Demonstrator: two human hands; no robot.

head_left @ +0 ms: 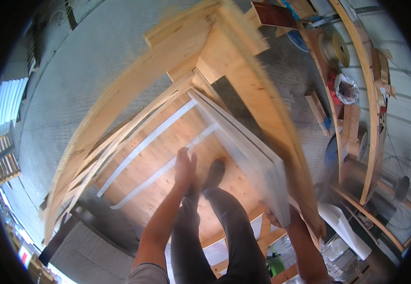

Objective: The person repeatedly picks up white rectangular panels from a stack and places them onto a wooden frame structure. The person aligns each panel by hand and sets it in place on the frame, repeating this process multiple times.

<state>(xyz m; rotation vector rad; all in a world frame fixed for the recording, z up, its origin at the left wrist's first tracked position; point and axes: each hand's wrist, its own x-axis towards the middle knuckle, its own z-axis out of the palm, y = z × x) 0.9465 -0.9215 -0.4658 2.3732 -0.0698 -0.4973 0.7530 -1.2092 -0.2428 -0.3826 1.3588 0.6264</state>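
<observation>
While gripping: right hand (275,218) (white panel (243,146)).

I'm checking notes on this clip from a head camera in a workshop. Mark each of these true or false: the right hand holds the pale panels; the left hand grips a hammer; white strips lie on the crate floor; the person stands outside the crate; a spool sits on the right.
1. The right hand holds the stack of pale panels at its near end. True.
2. The left hand grips a hammer. False: it is empty, reaching forward over the crate floor.
3. Two white strips lie on the crate floor. True.
4. The person stands outside the wooden crate. False: a dark shoe is planted on the crate floor.
5. A spool sits on the right. True.
</observation>
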